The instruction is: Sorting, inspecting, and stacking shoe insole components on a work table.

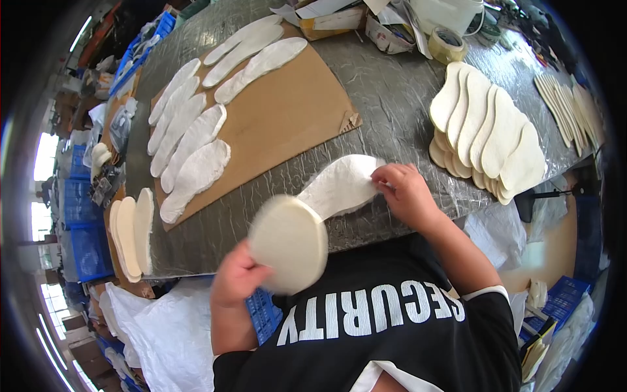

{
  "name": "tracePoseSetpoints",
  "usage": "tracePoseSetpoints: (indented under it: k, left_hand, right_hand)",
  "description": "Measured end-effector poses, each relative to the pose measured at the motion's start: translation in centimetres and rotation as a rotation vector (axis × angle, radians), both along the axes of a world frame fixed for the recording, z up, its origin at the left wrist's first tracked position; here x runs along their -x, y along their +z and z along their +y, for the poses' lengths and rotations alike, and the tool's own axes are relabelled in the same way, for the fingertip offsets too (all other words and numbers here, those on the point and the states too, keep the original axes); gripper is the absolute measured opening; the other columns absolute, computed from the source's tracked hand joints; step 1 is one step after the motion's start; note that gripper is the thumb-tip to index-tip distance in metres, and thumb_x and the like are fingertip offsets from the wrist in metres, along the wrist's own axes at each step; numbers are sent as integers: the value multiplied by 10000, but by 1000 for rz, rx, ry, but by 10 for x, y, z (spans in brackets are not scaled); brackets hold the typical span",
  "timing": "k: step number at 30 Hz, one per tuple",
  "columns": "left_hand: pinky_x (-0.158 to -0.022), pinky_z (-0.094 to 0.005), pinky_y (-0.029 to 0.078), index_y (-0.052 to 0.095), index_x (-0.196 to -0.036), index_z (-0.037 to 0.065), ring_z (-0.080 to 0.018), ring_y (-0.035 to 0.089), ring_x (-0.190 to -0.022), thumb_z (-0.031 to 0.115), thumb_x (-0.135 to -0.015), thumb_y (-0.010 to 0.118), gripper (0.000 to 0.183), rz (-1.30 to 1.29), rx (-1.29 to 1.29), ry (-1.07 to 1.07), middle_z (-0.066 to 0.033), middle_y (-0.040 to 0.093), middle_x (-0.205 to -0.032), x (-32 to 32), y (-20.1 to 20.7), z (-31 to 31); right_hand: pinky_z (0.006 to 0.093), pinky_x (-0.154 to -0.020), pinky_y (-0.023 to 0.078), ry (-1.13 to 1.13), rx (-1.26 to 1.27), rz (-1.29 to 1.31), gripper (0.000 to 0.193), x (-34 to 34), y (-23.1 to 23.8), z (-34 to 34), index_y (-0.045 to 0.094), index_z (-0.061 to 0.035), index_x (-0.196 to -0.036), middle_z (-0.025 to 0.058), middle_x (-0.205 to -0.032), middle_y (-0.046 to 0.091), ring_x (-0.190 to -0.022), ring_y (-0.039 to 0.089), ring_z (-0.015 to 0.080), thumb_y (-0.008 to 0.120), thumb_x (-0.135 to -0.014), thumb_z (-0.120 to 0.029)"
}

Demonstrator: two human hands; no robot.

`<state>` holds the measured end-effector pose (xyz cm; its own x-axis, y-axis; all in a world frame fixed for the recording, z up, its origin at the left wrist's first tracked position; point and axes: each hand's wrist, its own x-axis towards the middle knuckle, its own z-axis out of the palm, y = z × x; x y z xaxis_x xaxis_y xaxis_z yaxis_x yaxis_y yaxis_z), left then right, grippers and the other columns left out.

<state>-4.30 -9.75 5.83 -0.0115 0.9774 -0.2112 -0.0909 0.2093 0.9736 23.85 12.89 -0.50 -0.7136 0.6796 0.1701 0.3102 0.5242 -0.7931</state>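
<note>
1. Black cloth shirt, 6 o'clock: bold white lettering.
2. Left hand, closed, grips blurred rounded cream insole, 7 o'clock.
3. Right hand, half-curled, touches fuzzy white insole, 2 o'clock; pinch unclear.

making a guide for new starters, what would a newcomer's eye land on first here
Probably the rounded cream piece, blurred in the left hand near lower centre, with the right hand at the right end of a fluffy white insole. Next comes the fanned stack of cream insoles at right. White insoles on brown cardboard at upper left also stand out.
</note>
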Motion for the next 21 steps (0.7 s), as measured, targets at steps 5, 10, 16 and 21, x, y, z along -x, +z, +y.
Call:
tracePoseSetpoints:
  k: [5,10,16,21]
  left_hand:
    - [-984,-323,453,317,-1447,-34,-206,572,-1171,207,-813,777,819,-285,-95,240,-134,573,-1299,-11,8,11]
    - [-945,-316,466,489,-1324,-58,-191,599,-1102,274,-918,671,555,-48,148,-108,-151,605,-1245,-46,-22,5]
    - [-1057,-392,364,488,-1308,-127,-305,501,-1236,592,-856,634,861,-273,8,-547,-253,529,-1300,-37,-14,27]
    - [-1087,-386,326,364,-1411,-115,-327,467,-1276,600,-671,794,1115,108,13,-814,-251,497,-1350,-29,3,37]
  right_hand:
    - [378,-825,361,-109,-573,-185,194,9,2,-16,635,-151,-882,-31,-823,575,-908,529,194,709,-703,-156]
    - [407,-853,346,-113,-509,-191,148,4,12,-18,649,-153,-855,-15,-883,555,-963,497,199,706,-730,-208]
    - [422,-852,341,-103,-616,-216,158,-6,-3,-18,642,-150,-882,-20,-879,550,-945,492,193,688,-745,-214]
    - [420,-831,358,-226,-670,-178,343,-4,-7,-19,590,-197,-999,10,-947,526,-936,491,206,700,-675,-186]
